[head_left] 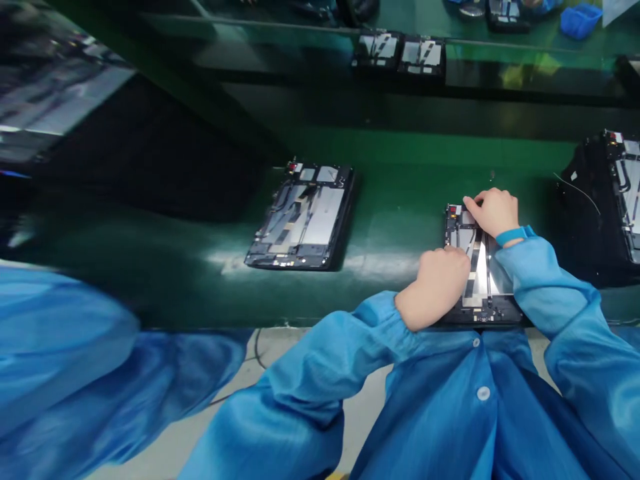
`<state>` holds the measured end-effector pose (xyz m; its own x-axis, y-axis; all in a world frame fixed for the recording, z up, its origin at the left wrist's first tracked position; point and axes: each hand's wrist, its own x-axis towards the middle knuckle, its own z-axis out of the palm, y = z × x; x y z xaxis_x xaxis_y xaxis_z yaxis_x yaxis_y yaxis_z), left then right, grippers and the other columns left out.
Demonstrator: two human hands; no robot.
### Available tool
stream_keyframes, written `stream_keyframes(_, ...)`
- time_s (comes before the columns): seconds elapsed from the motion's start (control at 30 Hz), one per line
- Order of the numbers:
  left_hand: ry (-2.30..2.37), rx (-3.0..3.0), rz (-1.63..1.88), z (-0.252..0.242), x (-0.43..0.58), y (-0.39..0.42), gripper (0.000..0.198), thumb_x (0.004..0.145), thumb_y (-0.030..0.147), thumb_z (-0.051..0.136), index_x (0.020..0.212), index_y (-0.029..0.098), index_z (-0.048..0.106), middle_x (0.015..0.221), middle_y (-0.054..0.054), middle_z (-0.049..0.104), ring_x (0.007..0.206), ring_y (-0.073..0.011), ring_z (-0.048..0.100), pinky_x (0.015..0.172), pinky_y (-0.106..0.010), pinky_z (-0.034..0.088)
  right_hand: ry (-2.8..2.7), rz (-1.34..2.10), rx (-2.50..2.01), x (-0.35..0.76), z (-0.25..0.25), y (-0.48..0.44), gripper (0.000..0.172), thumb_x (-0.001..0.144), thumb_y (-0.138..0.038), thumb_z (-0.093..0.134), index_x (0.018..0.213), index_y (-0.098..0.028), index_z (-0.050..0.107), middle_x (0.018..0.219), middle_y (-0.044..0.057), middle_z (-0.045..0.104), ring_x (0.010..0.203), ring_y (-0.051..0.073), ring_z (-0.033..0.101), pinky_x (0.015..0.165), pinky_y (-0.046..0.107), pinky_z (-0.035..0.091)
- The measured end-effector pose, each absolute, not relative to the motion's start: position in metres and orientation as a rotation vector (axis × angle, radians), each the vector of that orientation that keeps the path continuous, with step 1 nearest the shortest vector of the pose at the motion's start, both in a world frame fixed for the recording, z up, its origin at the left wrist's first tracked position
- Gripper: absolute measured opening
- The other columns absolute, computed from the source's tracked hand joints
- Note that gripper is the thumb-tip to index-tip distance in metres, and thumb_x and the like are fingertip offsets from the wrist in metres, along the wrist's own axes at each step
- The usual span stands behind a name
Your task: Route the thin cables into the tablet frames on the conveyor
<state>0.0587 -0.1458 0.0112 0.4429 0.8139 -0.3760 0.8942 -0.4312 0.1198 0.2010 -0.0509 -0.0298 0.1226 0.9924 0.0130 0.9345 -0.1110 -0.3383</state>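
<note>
An opened tablet (481, 270) with bare circuitry, flat cables and silvery panels lies at the table's front edge, close to my body. My left hand (436, 287) is closed over its left side, knuckles up, and the fingertips are hidden. Across the top edge, my right hand (494, 212) bends its fingers in a pinch near the tablet's upper corner. Whatever sits between those fingers, if anything, is too small to make out. A blue wrist strap (515, 235) circles my right wrist.
Another opened tablet (300, 217) lies to the left on the green tabletop (395, 200). A stack of tablets (600, 207) stands at the right. Two more opened tablets (400, 53) rest on the shelf beyond, with a blue container (580, 20) behind. A person's blue sleeve (65, 347) shows at left.
</note>
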Motion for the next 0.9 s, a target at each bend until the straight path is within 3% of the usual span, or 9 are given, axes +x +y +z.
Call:
stream_keyframes(0.13,1.443,2.371,-0.43,0.011,0.061,-0.145,0.034,0.093,0.001,0.043,0.106,0.004,0.074,0.104,-0.025,0.077,0.103,-0.0333,0.077,0.079,-0.038,0.058,-1.81,0.559,-2.088,0.196,-0.03,-0.033,0.016,0.089,-0.037,0.07,0.092,-0.027,0.083,0.106,0.006,0.081,0.109,0.031,0.07,0.097,0.045,0.049)
stream_keyframes(0.3,1.488,2.306,-0.286,0.002,0.04,-0.141,0.024,0.089,0.013,0.052,0.1,0.012,0.073,0.099,-0.018,0.078,0.093,-0.0328,0.077,0.075,-0.038,0.056,-1.765,0.58,-1.797,0.217,-0.031,-0.046,0.006,0.081,-0.024,0.075,0.084,-0.023,0.08,0.087,0.001,0.08,0.087,0.021,0.072,0.086,0.034,0.05)
stream_keyframes(0.4,1.512,2.16,-0.044,-0.009,0.02,-0.145,0.014,0.081,0.013,0.057,0.088,0.018,0.068,0.085,-0.008,0.075,0.079,-0.0247,0.072,0.069,-0.032,0.05,-1.773,0.579,-1.714,0.225,-0.033,-0.063,0.005,0.079,-0.019,0.076,0.082,-0.022,0.078,0.078,0.0,0.078,0.079,0.02,0.071,0.083,0.033,0.05)
stream_keyframes(0.57,1.365,1.649,0.477,-0.042,0.001,-0.157,0.012,0.069,0.013,0.057,0.073,0.021,0.05,0.061,0.006,0.053,0.056,-0.0121,0.052,0.056,-0.023,0.038,-1.872,0.362,-1.672,0.226,-0.037,-0.09,0.006,0.081,-0.019,0.075,0.081,-0.025,0.075,0.077,0.0,0.077,0.088,0.024,0.068,0.089,0.039,0.045)
stream_keyframes(0.73,1.385,1.242,0.674,-0.061,-0.004,-0.164,0.013,0.072,0.02,0.053,0.07,0.023,0.041,0.056,0.009,0.043,0.048,-0.0095,0.043,0.051,-0.021,0.034,-1.944,0.309,-1.626,0.222,-0.028,-0.106,0.008,0.083,-0.018,0.073,0.079,-0.025,0.073,0.078,0.001,0.077,0.088,0.025,0.067,0.087,0.039,0.043)
stream_keyframes(0.9,1.667,1.484,0.649,-0.054,0.0,-0.157,0.019,0.081,0.027,0.057,0.07,0.024,0.042,0.056,0.007,0.044,0.054,-0.0123,0.044,0.056,-0.025,0.03,-1.924,0.414,-1.636,0.223,-0.017,-0.102,0.008,0.081,-0.016,0.074,0.084,-0.024,0.075,0.076,0.0,0.075,0.08,0.022,0.068,0.081,0.036,0.046)
